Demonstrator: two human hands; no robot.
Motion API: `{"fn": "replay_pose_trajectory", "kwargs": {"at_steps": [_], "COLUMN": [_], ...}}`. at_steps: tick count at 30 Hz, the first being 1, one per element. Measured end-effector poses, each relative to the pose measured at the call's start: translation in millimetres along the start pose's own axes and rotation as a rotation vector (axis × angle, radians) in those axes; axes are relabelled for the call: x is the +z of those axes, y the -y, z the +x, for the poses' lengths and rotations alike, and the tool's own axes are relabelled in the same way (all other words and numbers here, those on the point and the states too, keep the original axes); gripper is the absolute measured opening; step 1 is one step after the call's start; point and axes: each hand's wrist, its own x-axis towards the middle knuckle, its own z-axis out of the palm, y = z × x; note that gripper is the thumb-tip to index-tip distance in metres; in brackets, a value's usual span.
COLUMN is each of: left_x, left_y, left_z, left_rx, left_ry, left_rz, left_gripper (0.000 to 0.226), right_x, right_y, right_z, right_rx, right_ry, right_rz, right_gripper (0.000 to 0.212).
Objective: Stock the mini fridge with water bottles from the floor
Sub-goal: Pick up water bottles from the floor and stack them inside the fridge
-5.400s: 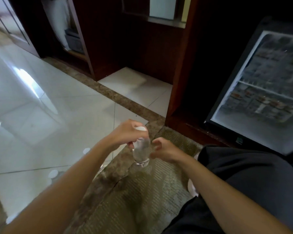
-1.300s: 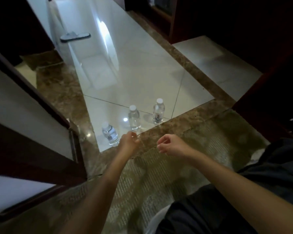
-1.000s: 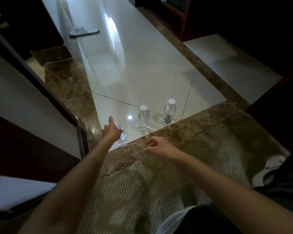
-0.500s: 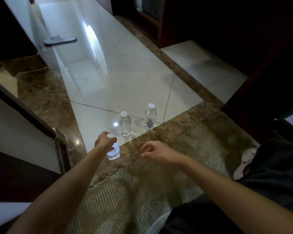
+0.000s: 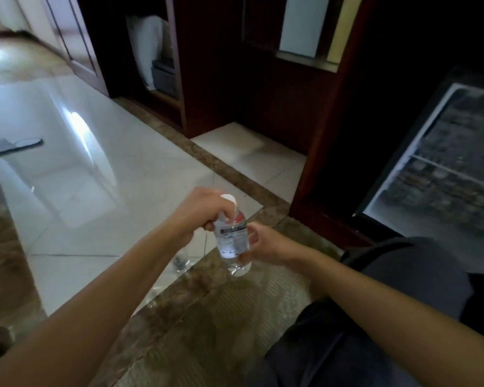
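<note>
Head view: the water bottle (image 5: 232, 240) hangs upright above the floor (image 5: 95, 191) between both hands. The left hand (image 5: 203, 215) is curled over its neck from above and the right hand (image 5: 263, 244) is wrapped round its body. The open mini fridge (image 5: 419, 227) lies off to the right — the right hand's side — so that hand looks nearer for carrying it in.

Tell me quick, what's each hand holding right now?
Left hand: closed, gripping the water bottle by its neck.
Right hand: closed round the same bottle's body.
</note>
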Motion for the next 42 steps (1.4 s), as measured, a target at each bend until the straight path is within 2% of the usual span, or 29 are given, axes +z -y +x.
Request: {"fn": "replay_pose_trajectory", "kwargs": {"at_steps": [6, 9, 13, 16, 19, 21, 23, 25, 28, 30, 34, 36, 38, 42], "left_x": [56.4, 90.0, 146.3, 194.8, 248.9, 284.8, 319.7, 352.7, 397.5, 424.4, 465.5, 480.7, 492.2, 517.0], "left_y": [-106.6, -153.4, -199.0, -222.5, -238.5, -242.8, -241.6, -236.5, -224.6, -213.7, -186.1, -173.0, -160.9, -136.3], "left_z": [37.3, 53.9, 75.6, 93.3, 108.4, 119.0, 131.7, 146.1, 170.1, 186.8, 225.6, 248.0, 271.5, 316.8], "left_rx": [0.09, 0.158, 0.223, 0.252, 0.259, 0.251, 0.219, 0.183, 0.15, 0.135, 0.108, 0.085, 0.086, 0.094], "left_ry": [0.131, 0.152, 0.188, 0.223, 0.255, 0.289, 0.331, 0.369, 0.43, 0.48, 0.57, 0.614, 0.591, 0.465], "left_rz": [0.017, 0.008, 0.023, 0.036, 0.049, 0.046, 0.032, 0.046, 0.052, 0.046, 0.008, -0.023, -0.027, 0.017], "left_gripper": [0.015, 0.021, 0.016, 0.011, 0.005, 0.013, 0.008, 0.01, 0.015, 0.012, 0.031, 0.027, 0.018, 0.028], "right_x": [-110.6, -161.3, -220.6, -254.8, -275.8, -286.8, -297.2, -306.9, -321.3, -329.8, -346.7, -357.1, -366.1, -389.4], "right_y": [0.7, -5.8, -30.7, -60.7, -101.1, -134.5, -167.4, -200.1, -241.7, -267.3, -314.2, -337.1, -359.2, -395.1], "right_z": [-34.8, -51.0, -68.2, -83.7, -85.6, -78.0, -71.4, -66.7, -62.9, -58.8, -41.1, -27.0, -13.0, 5.8], "right_rx": [-0.116, -0.125, -0.111, -0.092, -0.058, 0.01, 0.102, 0.178, 0.244, 0.286, 0.338, 0.378, 0.39, 0.41], "right_ry": [0.001, -0.139, -0.324, -0.432, -0.589, -0.737, -0.844, -0.917, -0.998, -1.036, -1.052, -1.072, -1.126, -1.275], "right_rz": [0.055, 0.095, 0.156, 0.244, 0.307, 0.314, 0.308, 0.279, 0.262, 0.29, 0.332, 0.298, 0.293, 0.343], "right_gripper": [0.043, 0.047, 0.06, 0.045, 0.047, 0.055, 0.067, 0.066, 0.055, 0.056, 0.056, 0.058, 0.058, 0.053]}}
